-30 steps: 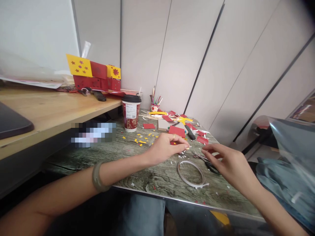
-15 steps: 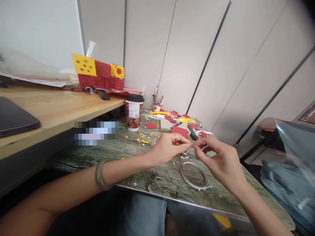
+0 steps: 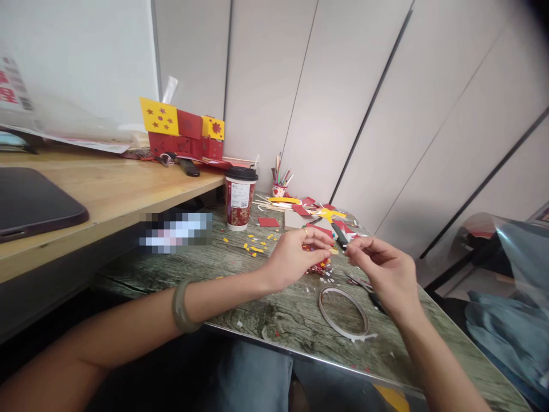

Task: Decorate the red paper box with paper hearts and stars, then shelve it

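My left hand [image 3: 292, 257], with a ring and a bangle, is held above the table with thumb and index finger drawn together. A tiny yellowish bit shows at its fingertips; I cannot make out what it is. To its right, my right hand [image 3: 388, 277] pinches a very small white scrap [image 3: 346, 246] between thumb and forefinger. A narrow roll of tape [image 3: 322, 306] lies flat below the hands, its loose end to the right. Scissors [image 3: 358, 281] lie partly behind my right hand. Red paper with yellow stars [image 3: 322, 265] shows beneath my left fingers.
A lidded paper cup [image 3: 239, 200] stands behind my left hand. Yellow scraps [image 3: 253, 248], red paper cards [image 3: 268, 222], a dark-handled cutter [image 3: 339, 235] and a pen pot [image 3: 279, 190] are on the table. Red and yellow boxes [image 3: 189, 129] and a phone [image 3: 38, 201] rest on the raised wooden shelf.
My hands have moved apart; their fingertips were together before. The right hand has shifted right, uncovering the scissors, and a white scrap shows in its pinch. The whole view has shifted slightly.
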Motion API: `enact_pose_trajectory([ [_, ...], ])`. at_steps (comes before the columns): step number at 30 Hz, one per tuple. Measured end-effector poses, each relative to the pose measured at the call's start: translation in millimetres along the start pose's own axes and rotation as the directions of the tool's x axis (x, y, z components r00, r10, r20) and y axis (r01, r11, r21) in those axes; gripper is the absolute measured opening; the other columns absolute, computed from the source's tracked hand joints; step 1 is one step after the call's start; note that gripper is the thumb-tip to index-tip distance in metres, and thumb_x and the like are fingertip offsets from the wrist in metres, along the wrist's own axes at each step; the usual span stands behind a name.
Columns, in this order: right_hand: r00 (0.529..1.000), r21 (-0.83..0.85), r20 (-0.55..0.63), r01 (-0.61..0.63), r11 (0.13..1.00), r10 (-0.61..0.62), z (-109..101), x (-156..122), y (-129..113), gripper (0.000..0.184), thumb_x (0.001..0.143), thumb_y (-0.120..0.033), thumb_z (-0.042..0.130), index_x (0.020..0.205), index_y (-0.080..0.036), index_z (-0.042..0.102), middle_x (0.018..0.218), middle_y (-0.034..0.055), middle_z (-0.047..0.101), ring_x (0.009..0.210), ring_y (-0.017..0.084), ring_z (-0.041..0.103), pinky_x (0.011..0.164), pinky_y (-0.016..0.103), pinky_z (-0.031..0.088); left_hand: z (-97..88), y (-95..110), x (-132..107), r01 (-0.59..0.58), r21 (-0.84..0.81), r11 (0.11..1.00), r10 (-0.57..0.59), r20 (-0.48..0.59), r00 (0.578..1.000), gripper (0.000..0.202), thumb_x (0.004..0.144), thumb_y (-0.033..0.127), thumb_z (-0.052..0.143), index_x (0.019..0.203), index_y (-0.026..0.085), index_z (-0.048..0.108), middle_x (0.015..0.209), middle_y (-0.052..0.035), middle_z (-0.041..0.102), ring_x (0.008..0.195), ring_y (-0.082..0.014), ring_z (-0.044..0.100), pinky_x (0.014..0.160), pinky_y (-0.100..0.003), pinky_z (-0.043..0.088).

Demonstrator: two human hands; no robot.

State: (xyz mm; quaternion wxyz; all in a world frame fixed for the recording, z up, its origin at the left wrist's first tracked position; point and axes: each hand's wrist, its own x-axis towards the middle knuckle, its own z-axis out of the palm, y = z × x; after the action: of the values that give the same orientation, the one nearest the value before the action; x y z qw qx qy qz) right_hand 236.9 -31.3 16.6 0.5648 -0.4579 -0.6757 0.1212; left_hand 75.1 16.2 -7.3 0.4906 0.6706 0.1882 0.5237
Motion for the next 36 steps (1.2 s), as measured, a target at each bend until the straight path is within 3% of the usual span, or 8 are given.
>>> enact_pose_trajectory([
  [5, 0.999, 0.015, 0.039, -0.001, 1.000, 0.001, 9, -4, -1, 0.011, 0.074, -0.026, 0.064, 0.068, -0.018, 0.062, 0.061, -0.0024, 0.057, 0.053, 0.008, 0.049, 0.048, 0.017, 0.040, -0.6, 2, 0, -0.022, 0.075, 0.997, 0.025, -0.039, 0.999, 0.010, 0.070, 0.016, 0.063, 0.078, 0.010, 0.064, 0.078, -0.0044, 0.067, 0.072, -0.0105, 0.060, 0.071, -0.023, 0.049],
  [10, 0.995, -0.090, 0.048, 0.089, 0.992, -0.085, 11, -7, 1, 0.009, 0.077, -0.024, 0.060, 0.071, -0.018, 0.061, 0.065, -0.0021, 0.058, 0.055, 0.009, 0.050, 0.050, 0.018, 0.040, -1.9, 5, -2, -0.022, 0.143, 0.990, 0.027, -0.034, 0.999, 0.012, 0.072, 0.015, 0.060, 0.079, 0.011, 0.068, 0.079, -0.0047, 0.069, 0.071, -0.0118, 0.061, 0.067, -0.023, 0.049],
  [36, 0.977, -0.260, 0.083, 0.213, 0.942, -0.198, 12, -7, -1, 0.008, 0.077, -0.018, 0.057, 0.069, -0.019, 0.058, 0.063, -0.0026, 0.057, 0.054, 0.010, 0.050, 0.053, 0.021, 0.042, -0.1, 6, -4, -0.065, 0.151, 0.986, 0.071, -0.037, 0.997, 0.011, 0.070, 0.018, 0.060, 0.078, 0.013, 0.066, 0.078, -0.0030, 0.068, 0.073, -0.0127, 0.060, 0.068, -0.024, 0.048],
])
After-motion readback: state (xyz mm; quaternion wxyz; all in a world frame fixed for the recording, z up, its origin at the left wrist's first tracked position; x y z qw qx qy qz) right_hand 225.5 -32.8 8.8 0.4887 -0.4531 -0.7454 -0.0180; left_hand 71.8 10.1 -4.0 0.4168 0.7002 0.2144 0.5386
